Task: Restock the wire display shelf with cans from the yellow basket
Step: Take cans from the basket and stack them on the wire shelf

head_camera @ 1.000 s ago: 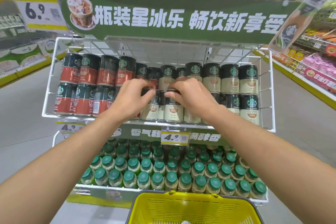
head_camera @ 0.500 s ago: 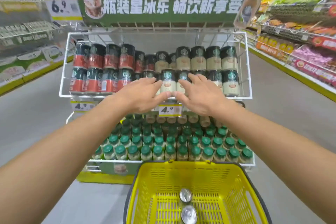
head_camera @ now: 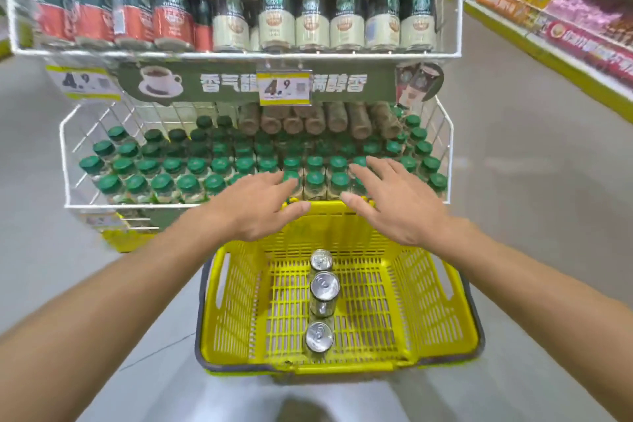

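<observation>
Yellow basket (head_camera: 424, 288): plastic lattice, dark grey rim band, on the floor at 6 o'clock of the view, directly before the wire display shelf (head_camera: 236, 53).

Cans in basket (head_camera: 324, 284): three, silver tops up, standing in a single line down the middle of the basket floor, from 12 to 6 o'clock; the two farther ones touch or nearly touch, the nearest stands just apart.

Upper shelf tier: red-and-dark cans (head_camera: 132, 7) at 10 to 11 o'clock, cream-and-dark cans (head_camera: 346, 15) at 12 to 1 o'clock, stacked two high.

Lower tier: green-capped bottles (head_camera: 173, 166) in rows, brown bottles lying behind them at 12 o'clock.

Price tag (head_camera: 283, 87): yellow-edged, reads 4.9, clipped over the green banner between tiers.

Left hand (head_camera: 262, 207): empty, fingers spread, palm down, above the basket's far rim at 11 o'clock of the basket.

Right hand (head_camera: 390, 199): empty, fingers spread, palm down, above the far rim at 1 o'clock of the basket. Hands apart, neither touching a can.

Stocked aisle shelving (head_camera: 561, 7) at 2 o'clock.
</observation>
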The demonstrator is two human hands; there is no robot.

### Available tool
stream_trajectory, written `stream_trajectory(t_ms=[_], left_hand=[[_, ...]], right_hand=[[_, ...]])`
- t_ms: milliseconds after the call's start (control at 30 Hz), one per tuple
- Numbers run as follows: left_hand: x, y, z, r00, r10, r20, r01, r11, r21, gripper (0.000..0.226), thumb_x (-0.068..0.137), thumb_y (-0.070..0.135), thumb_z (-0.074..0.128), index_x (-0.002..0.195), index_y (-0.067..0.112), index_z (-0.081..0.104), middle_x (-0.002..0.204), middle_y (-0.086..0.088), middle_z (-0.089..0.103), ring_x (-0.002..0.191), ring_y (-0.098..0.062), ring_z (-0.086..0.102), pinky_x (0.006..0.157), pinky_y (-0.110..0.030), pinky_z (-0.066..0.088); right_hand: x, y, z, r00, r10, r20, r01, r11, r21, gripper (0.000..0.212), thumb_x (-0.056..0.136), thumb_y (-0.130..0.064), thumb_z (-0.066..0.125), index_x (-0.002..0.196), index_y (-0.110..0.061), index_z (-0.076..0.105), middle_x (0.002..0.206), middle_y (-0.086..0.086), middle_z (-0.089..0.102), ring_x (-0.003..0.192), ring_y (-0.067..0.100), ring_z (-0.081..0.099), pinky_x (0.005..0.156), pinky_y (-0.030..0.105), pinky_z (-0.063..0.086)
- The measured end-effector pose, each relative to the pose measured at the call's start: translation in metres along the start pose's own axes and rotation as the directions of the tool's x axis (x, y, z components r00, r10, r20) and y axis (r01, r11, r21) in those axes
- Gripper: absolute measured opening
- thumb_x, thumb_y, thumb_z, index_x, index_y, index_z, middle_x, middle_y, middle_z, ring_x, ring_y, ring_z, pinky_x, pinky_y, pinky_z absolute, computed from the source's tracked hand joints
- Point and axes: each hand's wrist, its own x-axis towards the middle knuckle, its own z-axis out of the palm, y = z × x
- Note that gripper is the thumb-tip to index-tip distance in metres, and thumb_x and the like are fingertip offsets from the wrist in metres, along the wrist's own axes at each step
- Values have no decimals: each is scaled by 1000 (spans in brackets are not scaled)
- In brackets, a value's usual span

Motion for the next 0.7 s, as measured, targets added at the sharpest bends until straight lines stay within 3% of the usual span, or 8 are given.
stream_trajectory(t_ms=[367,700], left_hand=[[7,-2,90,973,-4,232,-3,999,32,77,102,67,25,162,18,25,169,-18,24,157,-32,23,127,-47,20],[25,-11,130,956,12,292,-3,1000,-30,77,103,65,23,163,17,23,169,-16,24,157,-30,22,127,-47,19]], right_hand=[[-31,-9,97,967,-82,241,69,996,64,74,101,-70,23,163,-29,19,170,8,21,158,29,16,127,43,22],[-31,-23,133,944,-196,266,164,977,138,67,103,-65,27,158,-28,27,163,1,33,150,24,29,118,41,35]])
